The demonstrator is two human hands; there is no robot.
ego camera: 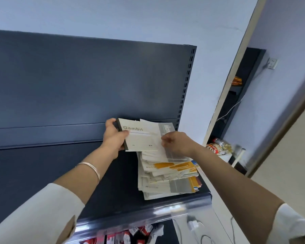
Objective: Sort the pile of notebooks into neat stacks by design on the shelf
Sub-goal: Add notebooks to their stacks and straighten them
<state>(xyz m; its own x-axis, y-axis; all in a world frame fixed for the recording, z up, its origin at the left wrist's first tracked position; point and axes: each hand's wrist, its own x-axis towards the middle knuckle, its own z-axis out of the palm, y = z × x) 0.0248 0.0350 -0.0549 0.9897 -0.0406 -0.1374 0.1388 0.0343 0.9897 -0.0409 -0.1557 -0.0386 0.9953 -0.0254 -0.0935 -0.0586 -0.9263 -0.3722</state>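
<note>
The cream Gambit notebook is held up over the far end of the jumbled pile of notebooks, which lies toward 5 o'clock from it on the dark shelf. The left hand has its grip curled round the dark spine at 9 o'clock, and the right hand pinches the edge at 3 o'clock. No sorted stack shows yet, so I judge the sorting barely begun, with nearly the whole pile left.

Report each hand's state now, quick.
Left hand: grips the Gambit notebooks by their dark spine.
Right hand: pinches the right edge of those same notebooks, above the pile.
</note>
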